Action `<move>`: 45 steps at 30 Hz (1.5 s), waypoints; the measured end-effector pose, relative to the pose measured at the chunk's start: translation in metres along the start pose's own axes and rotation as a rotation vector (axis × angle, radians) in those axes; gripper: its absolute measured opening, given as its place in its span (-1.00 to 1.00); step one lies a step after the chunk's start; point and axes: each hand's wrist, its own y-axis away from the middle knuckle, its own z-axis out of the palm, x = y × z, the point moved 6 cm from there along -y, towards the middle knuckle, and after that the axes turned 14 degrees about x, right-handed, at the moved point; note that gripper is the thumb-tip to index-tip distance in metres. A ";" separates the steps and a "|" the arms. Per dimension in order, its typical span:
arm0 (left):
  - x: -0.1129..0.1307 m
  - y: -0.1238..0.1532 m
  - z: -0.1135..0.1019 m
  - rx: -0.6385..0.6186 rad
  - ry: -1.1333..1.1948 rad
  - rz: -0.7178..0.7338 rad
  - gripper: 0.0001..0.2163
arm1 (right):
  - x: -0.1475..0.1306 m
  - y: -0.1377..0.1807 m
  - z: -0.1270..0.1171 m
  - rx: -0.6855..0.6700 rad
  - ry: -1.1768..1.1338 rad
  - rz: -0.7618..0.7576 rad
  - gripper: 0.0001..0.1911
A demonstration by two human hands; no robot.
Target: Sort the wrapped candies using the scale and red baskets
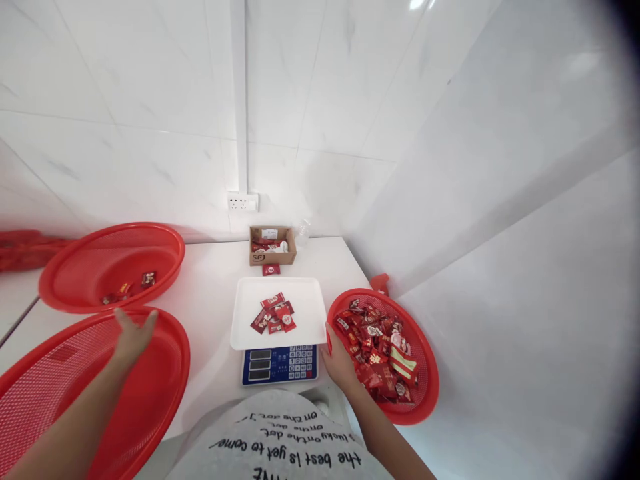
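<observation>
I see left hand [133, 339] splayed over red basket [145, 387]; right hand [340, 360], grip unclear, beside white tray [306, 307], likely corralling snack packets [287, 320].

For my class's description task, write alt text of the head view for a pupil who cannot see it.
Seen from above, an open left hand is over a red plastic basket, the right hand between a digital scale and another basket full of red-wrapped packets. The scale's white tray holds several more packets; a cardboard box stands behind it.
</observation>
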 end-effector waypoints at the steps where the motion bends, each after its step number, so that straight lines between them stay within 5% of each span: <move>1: 0.009 0.013 0.011 -0.058 0.023 0.012 -0.17 | 0.000 0.000 0.000 -0.002 0.001 0.003 -0.34; 9: 0.088 0.076 0.057 -0.300 0.291 0.245 -0.30 | -0.002 0.000 -0.001 -0.009 0.004 0.007 -0.34; 14: 0.122 0.081 0.055 -0.168 0.178 0.315 -0.33 | -0.002 0.001 -0.001 -0.028 0.023 0.029 -0.35; 17: 0.147 0.104 0.063 -0.105 0.109 0.573 -0.38 | -0.002 0.002 -0.001 -0.030 0.023 0.032 -0.35; 23: 0.183 0.173 0.108 -0.427 -0.016 1.067 -0.26 | -0.001 0.001 -0.001 -0.016 0.015 0.033 -0.35; 28: 0.200 0.188 0.127 -0.534 -0.070 1.123 -0.18 | -0.003 0.001 -0.003 -0.008 0.016 0.040 -0.36; 34: 0.212 0.188 0.124 -0.397 -0.011 1.175 -0.48 | -0.004 0.001 -0.003 -0.017 0.016 0.051 -0.36; 39: 0.216 0.184 0.125 -0.446 -0.012 1.122 -0.69 | -0.002 0.001 -0.002 -0.016 0.016 0.048 -0.35; 45: 0.219 0.170 0.114 -0.420 0.038 0.977 -0.67 | -0.003 0.001 -0.002 -0.016 0.005 0.030 -0.36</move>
